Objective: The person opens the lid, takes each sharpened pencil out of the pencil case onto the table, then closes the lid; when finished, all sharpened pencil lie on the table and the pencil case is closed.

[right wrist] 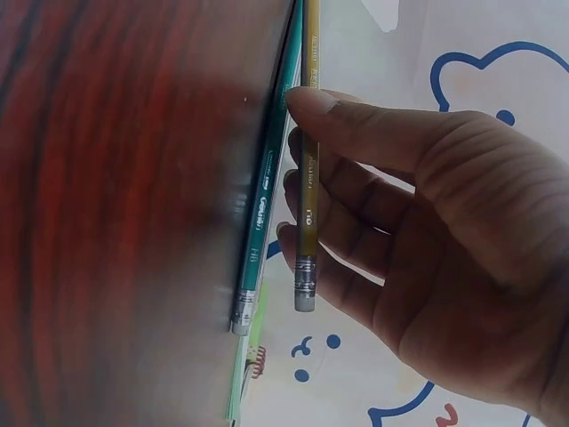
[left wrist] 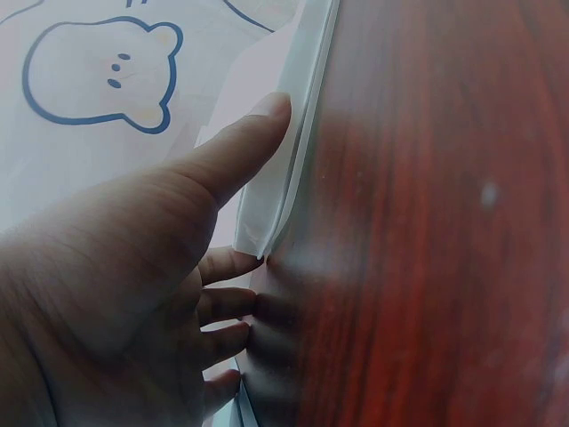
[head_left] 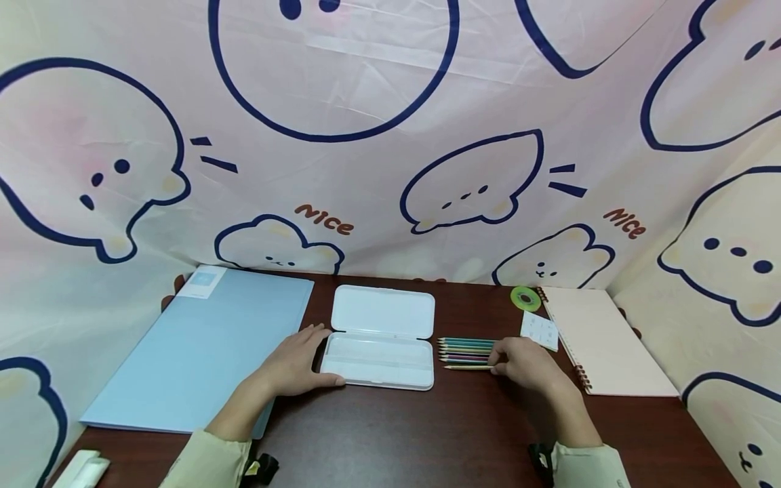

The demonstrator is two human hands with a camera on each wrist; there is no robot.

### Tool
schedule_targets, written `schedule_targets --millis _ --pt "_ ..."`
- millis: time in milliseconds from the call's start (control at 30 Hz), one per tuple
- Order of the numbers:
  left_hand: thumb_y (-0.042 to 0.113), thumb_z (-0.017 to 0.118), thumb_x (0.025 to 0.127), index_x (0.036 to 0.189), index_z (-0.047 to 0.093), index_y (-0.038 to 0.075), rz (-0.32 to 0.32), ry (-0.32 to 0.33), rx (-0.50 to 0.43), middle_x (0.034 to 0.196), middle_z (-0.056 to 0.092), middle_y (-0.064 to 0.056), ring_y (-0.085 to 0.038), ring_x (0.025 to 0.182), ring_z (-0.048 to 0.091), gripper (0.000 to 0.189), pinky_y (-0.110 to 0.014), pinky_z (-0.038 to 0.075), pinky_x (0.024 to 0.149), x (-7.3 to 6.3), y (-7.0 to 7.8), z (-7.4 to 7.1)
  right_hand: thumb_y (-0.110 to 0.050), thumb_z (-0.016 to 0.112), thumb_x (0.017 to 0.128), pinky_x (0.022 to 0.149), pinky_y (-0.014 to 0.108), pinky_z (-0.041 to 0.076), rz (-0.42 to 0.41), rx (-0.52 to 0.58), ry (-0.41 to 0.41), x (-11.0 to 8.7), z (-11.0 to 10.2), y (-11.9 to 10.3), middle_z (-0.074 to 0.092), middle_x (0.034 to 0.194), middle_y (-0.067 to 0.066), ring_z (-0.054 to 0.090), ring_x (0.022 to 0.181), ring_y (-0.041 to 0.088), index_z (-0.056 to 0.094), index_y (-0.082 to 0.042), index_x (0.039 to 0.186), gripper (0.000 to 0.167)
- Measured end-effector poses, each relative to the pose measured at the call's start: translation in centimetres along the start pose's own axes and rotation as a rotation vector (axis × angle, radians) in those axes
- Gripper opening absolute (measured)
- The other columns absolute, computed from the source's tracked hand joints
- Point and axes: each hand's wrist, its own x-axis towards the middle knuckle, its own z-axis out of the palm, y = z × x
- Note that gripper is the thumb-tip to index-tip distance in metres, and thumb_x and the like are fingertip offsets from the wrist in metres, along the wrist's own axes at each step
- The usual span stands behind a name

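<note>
A white pencil case (head_left: 378, 362) lies open on the dark wooden table, its lid (head_left: 383, 310) folded back. My left hand (head_left: 299, 362) holds the case at its left end, the thumb (left wrist: 253, 142) along the front wall and the other fingers round the corner. To the right of the case several pencils (head_left: 466, 346) lie side by side, points to the left. My right hand (head_left: 527, 362) pinches a yellow-gold pencil (right wrist: 308, 196) between thumb and fingers, near its eraser end. Beside it in the right wrist view is a green pencil (right wrist: 264, 196) marked HB.
A large light-blue folder (head_left: 207, 346) covers the left side. At the right are a spiral notebook (head_left: 610, 346), a small white card (head_left: 539, 330) and a green roll of tape (head_left: 525, 298). White objects (head_left: 82, 469) sit at the front left. Printed cloth hangs behind the table.
</note>
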Motion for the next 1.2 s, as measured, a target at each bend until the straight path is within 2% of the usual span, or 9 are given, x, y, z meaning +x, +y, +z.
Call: schedule_targets --millis 400,933,1200 --pt "0.064 0.079 0.077 0.148 0.046 0.003 0.006 0.007 -0.006 0.157 0.041 -0.025 -0.045 0.146 0.037 0.100 -0.064 0.033 0.116 -0.22 0.16 -0.25 -0.010 0.077 0.086 0.073 0.037 0.049 -0.008 -0.017 0.011 0.01 0.19 -0.22 0.067 0.081 -0.009 0.052 0.073 0.012 0.070 -0.024 0.076 0.019" --pt "0.065 0.078 0.077 0.147 0.047 0.003 0.016 0.016 0.006 0.156 0.043 -0.025 -0.045 0.146 0.038 0.099 -0.063 0.034 0.115 -0.16 0.15 -0.19 -0.007 0.076 0.087 0.074 0.039 0.053 -0.036 -0.045 0.032 0.07 0.53 0.09 0.070 0.084 -0.008 0.055 0.074 0.010 0.073 -0.022 0.081 0.017" --pt "0.065 0.078 0.077 0.147 0.047 0.003 0.019 0.018 0.008 0.155 0.043 -0.025 -0.045 0.145 0.039 0.099 -0.064 0.035 0.115 -0.14 0.05 -0.13 -0.007 0.077 0.086 0.069 0.035 0.048 -0.039 -0.048 0.023 0.18 0.65 0.14 0.064 0.079 -0.009 0.051 0.069 0.011 0.071 -0.021 0.085 0.015"
